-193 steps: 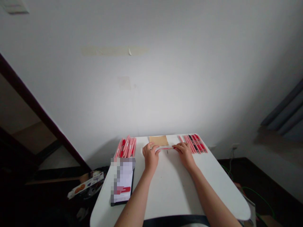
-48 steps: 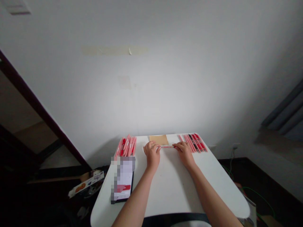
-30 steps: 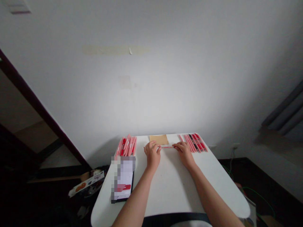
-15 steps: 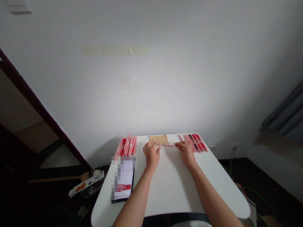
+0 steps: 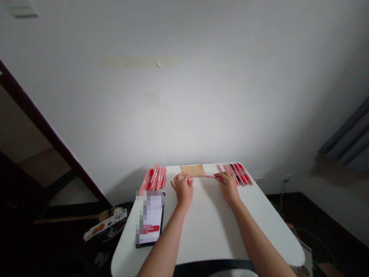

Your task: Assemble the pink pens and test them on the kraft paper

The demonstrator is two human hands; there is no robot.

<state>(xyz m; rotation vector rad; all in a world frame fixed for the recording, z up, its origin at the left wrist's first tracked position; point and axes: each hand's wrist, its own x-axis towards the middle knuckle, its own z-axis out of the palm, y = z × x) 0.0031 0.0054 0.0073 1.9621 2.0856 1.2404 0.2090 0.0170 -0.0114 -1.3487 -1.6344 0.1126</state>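
Note:
Between my two hands a slim red and pale pen (image 5: 208,176) lies sideways, low over the table. My right hand (image 5: 228,185) is closed on its right end, where some red shows at the fingertips. A small red piece (image 5: 188,181), which looks like a pen cap, is pinched in my left hand (image 5: 183,189), apart from the pen's thin left end. My left outer fingers are spread. Just beyond the pen is a flat tan piece of paper or card (image 5: 193,170). Beside my right hand is a row of pink, red and black pens (image 5: 241,175).
A heap of pink and red pens (image 5: 157,177) lies at the table's back left. Nearer me is a phone (image 5: 152,219) with a partly blurred screen. The white table (image 5: 207,234) stands against a grey wall (image 5: 184,96).
My left hand has shifted slightly left, and the red piece now shows in its fingers. A gap has opened between that piece and the pen in my right hand.

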